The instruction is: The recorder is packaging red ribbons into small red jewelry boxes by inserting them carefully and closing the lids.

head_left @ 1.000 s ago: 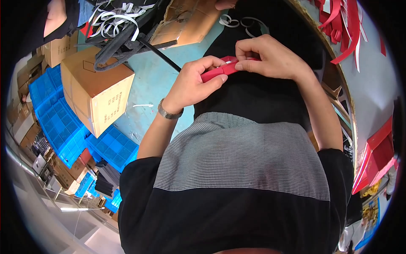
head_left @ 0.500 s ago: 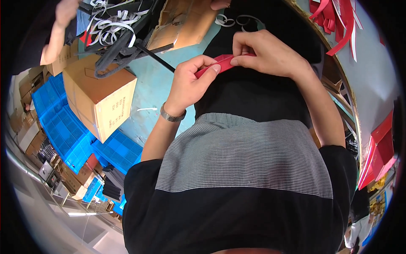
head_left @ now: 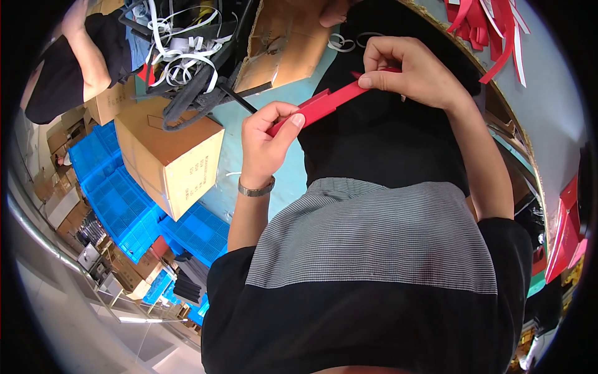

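A flat red strip (head_left: 337, 99) stretches slantwise between my two hands, above my dark lap. It looks folded or layered, with a wider part near the left end and a narrower band toward the right. My left hand (head_left: 269, 143), with a watch on its wrist, pinches the wider end between thumb and fingers. My right hand (head_left: 414, 71) is higher up and closed on the narrower end, thumb laid along it. A small pointed bit of red shows beside the right fingers; how it joins the strip is hidden.
White ribbons and black straps (head_left: 187, 62) lie heaped at upper left beside an open cardboard box (head_left: 280, 40). A closed carton (head_left: 168, 149) stands near blue plastic crates (head_left: 118, 187). Red strips (head_left: 476, 25) hang over the grey table (head_left: 529, 81) at right. Another person's arm (head_left: 87, 59) shows at upper left.
My hands have moved apart, and a longer stretch of the red strip now shows between them. The whole view has shifted, and more of the other person is visible.
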Available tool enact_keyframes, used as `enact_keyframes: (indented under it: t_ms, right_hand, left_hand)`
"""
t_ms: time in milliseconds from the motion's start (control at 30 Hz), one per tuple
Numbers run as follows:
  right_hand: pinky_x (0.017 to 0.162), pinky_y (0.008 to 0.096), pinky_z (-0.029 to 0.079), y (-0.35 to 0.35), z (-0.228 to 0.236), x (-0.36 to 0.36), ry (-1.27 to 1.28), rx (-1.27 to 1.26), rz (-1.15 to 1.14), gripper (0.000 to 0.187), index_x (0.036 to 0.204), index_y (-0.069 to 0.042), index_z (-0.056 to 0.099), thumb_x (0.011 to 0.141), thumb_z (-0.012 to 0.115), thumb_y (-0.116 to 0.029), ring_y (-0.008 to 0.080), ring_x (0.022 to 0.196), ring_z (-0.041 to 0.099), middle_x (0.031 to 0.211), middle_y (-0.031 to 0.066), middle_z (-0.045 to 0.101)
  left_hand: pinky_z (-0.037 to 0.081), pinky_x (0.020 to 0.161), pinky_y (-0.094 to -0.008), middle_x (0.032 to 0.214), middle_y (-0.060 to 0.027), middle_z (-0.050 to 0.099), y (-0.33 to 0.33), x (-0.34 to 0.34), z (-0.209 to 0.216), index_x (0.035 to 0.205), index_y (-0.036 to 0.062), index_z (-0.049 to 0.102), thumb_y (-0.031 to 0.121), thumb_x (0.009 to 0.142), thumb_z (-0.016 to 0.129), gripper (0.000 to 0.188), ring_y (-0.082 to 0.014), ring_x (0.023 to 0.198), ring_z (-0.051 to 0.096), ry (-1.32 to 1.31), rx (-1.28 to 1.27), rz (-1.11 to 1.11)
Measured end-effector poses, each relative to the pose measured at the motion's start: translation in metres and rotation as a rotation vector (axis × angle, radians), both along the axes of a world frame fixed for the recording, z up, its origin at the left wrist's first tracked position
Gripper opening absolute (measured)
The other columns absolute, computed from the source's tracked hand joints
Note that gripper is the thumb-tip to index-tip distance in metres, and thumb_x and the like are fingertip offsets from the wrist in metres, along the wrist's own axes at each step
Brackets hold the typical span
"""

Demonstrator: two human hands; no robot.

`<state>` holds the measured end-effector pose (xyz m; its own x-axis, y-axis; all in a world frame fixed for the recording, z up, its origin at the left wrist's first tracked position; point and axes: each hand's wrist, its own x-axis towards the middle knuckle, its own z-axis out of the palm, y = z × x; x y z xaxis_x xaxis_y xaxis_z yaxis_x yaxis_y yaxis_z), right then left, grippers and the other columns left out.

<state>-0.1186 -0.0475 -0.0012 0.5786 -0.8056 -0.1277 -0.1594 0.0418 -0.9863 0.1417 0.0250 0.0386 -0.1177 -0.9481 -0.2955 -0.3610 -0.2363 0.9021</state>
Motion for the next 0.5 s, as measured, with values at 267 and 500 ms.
enact_keyframes:
  t_ms: [267,500]
  right_hand:
    - [0.053,0.0246,0.04,0.003,-0.001,0.005,-0.053,0.08,-0.024,0.027,0.073,-0.002,0.057,0.078,0.073,-0.024,0.0074,0.058,0.049,0.061,0.0004,0.054]
    - [0.053,0.0214,0.034,0.002,0.008,-0.003,-0.218,0.233,0.082,0.025,0.075,-0.004,0.057,0.081,0.07,-0.025,0.0043,0.059,0.045,0.063,-0.0036,0.052]
  left_hand:
    - [0.033,0.055,-0.0203,0.067,0.0017,0.053,-0.001,0.007,-0.015,0.08,-0.0022,0.059,0.01,0.082,0.062,0.013,-0.0047,0.06,0.041,0.314,-0.031,0.039]
    - [0.042,0.06,-0.0326,0.067,-0.0105,0.055,-0.011,0.006,-0.016,0.07,0.0019,0.049,0.02,0.078,0.062,0.023,-0.0203,0.064,0.051,0.736,-0.022,0.123]
